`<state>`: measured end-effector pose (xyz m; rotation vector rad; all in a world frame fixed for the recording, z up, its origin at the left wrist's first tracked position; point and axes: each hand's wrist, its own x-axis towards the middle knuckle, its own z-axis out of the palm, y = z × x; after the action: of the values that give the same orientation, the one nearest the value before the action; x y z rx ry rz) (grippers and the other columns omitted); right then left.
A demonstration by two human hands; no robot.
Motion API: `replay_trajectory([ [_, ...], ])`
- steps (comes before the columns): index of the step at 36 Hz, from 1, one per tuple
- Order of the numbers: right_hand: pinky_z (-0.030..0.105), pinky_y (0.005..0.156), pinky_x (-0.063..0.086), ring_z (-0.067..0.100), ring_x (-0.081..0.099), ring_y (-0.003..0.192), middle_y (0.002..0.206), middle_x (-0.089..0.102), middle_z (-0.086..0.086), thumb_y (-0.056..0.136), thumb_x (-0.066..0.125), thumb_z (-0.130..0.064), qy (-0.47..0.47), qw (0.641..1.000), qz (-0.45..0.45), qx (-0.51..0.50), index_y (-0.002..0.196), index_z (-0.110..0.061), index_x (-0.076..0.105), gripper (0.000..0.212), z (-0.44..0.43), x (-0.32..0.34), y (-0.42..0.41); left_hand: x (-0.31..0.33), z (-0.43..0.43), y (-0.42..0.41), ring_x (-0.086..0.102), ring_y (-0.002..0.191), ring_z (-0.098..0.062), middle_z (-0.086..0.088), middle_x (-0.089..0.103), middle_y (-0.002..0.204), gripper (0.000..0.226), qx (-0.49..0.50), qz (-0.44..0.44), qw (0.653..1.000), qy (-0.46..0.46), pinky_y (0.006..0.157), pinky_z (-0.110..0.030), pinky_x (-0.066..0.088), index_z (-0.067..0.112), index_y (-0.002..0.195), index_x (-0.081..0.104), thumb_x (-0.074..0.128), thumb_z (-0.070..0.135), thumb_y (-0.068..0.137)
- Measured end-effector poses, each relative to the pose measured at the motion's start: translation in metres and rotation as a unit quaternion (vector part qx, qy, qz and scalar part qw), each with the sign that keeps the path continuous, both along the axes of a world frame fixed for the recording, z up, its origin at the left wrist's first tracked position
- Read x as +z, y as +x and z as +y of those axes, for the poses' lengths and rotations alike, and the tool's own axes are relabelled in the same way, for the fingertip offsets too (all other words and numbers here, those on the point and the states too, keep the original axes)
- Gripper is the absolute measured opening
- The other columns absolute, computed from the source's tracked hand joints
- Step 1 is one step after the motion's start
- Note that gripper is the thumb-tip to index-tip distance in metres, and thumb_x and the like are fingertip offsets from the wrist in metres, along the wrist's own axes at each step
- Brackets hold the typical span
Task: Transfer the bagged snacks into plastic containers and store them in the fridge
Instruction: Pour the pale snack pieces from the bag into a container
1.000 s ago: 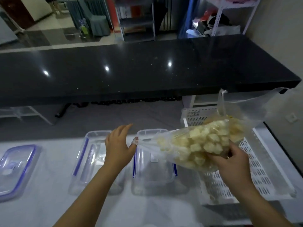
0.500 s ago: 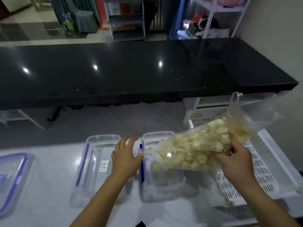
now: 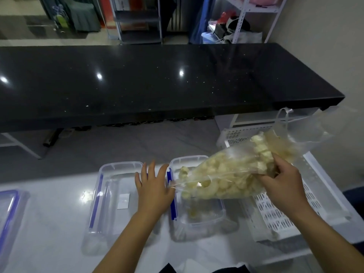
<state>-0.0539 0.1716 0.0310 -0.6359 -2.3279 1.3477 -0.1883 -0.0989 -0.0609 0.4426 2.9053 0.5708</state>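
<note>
A clear plastic bag of pale yellow snack pieces (image 3: 226,174) is tilted mouth-down over a clear plastic container (image 3: 199,219) with blue clips. My right hand (image 3: 279,180) grips the bag's raised back part. My left hand (image 3: 153,186) pinches the bag's open mouth at the container's left rim, fingers spread. A few snack pieces (image 3: 194,212) lie inside the container. A second, empty clear container (image 3: 114,194) stands just left of my left hand.
A blue-rimmed lid (image 3: 7,213) lies at the far left of the white table (image 3: 49,243). A white perforated basket (image 3: 285,209) sits at the right under the bag. A long black counter (image 3: 157,81) runs across behind, with shelving beyond.
The bag has tipped further, its mouth lowered over the right container, and the first snack pieces have dropped into it. Both hands stay on the bag.
</note>
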Motion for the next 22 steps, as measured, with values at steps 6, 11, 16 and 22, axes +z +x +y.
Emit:
replay_trajectory([
  [6,0.036,0.082,0.057,0.011,0.068,0.098,0.102,0.072,-0.013,0.077,0.083,-0.01,0.002,1.0,-0.018,0.022,0.114,-0.031,0.071,0.044,-0.007,0.0,-0.005,-0.003,0.004,0.002,-0.004,0.154,-0.03,-0.003,0.009,0.167,0.065,-0.011,0.02,0.999,-0.025,0.123,-0.05,-0.005,0.037,0.156,0.019,0.051,0.035,0.1],
  [11,0.042,0.081,0.059,0.012,0.068,0.097,0.106,0.072,-0.012,0.078,0.083,-0.017,0.038,0.999,-0.014,0.009,0.121,-0.034,0.067,0.049,-0.003,0.004,-0.008,-0.001,0.008,0.002,-0.003,0.154,-0.03,-0.003,0.012,0.166,0.065,-0.014,0.034,0.999,-0.01,0.122,-0.049,-0.005,0.037,0.155,0.021,0.052,0.031,0.099],
  [16,0.028,0.078,0.058,0.006,0.067,0.097,0.107,0.071,-0.016,0.079,0.081,-0.015,0.051,0.999,-0.006,-0.001,0.123,-0.034,0.066,0.05,-0.003,0.009,-0.012,0.001,0.011,0.004,0.002,0.154,-0.029,-0.002,0.016,0.165,0.066,-0.016,0.036,0.999,-0.001,0.123,-0.049,-0.001,0.037,0.156,0.018,0.051,0.029,0.099],
  [22,0.031,0.084,0.055,0.007,0.063,0.101,0.109,0.069,-0.018,0.08,0.079,-0.006,0.087,0.995,0.0,0.038,0.125,-0.027,0.067,0.05,-0.012,0.015,-0.023,-0.002,0.013,0.01,0.012,0.152,-0.027,0.0,0.026,0.16,0.074,-0.024,0.056,0.998,0.012,0.123,-0.047,0.003,0.037,0.156,0.018,0.055,0.019,0.094],
])
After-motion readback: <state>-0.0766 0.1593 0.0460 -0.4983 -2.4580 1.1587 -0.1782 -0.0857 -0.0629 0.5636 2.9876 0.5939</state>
